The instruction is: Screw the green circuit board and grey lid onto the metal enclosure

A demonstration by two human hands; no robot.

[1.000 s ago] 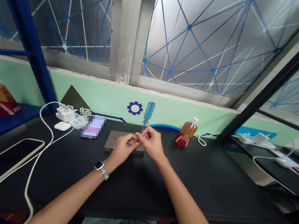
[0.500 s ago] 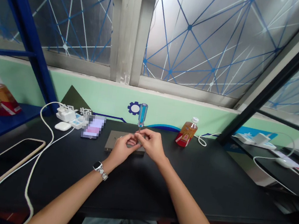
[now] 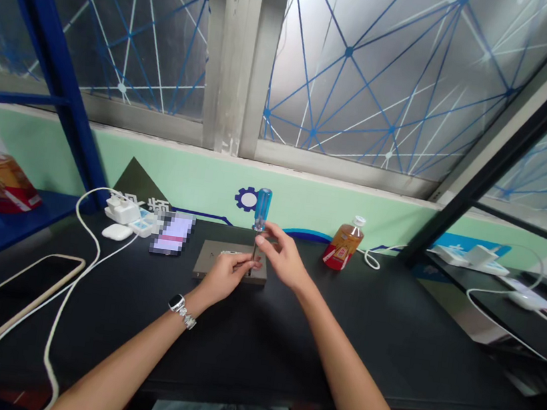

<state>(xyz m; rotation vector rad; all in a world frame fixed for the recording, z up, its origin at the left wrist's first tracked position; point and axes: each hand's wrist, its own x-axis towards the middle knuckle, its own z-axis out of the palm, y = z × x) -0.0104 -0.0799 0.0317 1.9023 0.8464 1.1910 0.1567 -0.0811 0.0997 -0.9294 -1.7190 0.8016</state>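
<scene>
A screwdriver (image 3: 263,205) with a clear blue handle stands upright, its tip down over a flat grey-brown box (image 3: 210,257) on the black table. My left hand (image 3: 225,274) rests at the front of the box, thumb and fingers pinched round the lower shaft. Just below the handle, my right hand (image 3: 286,258) has its thumb and forefinger loosely about the screwdriver, the other fingers partly curled. What sits under the tip is hidden by my left fingers.
Left of the box lie a phone with a blurred screen (image 3: 173,233), white chargers (image 3: 124,209) and a white earbud case (image 3: 117,231). A large beige-edged phone (image 3: 4,297) and white cables are nearer. A drink bottle (image 3: 343,244) stands right. A person's hand shows far right.
My right hand has risen along the shaft to the base of the handle, its fingers loosening. My left hand stays low by the box, now pinching the shaft. The view shifts slightly.
</scene>
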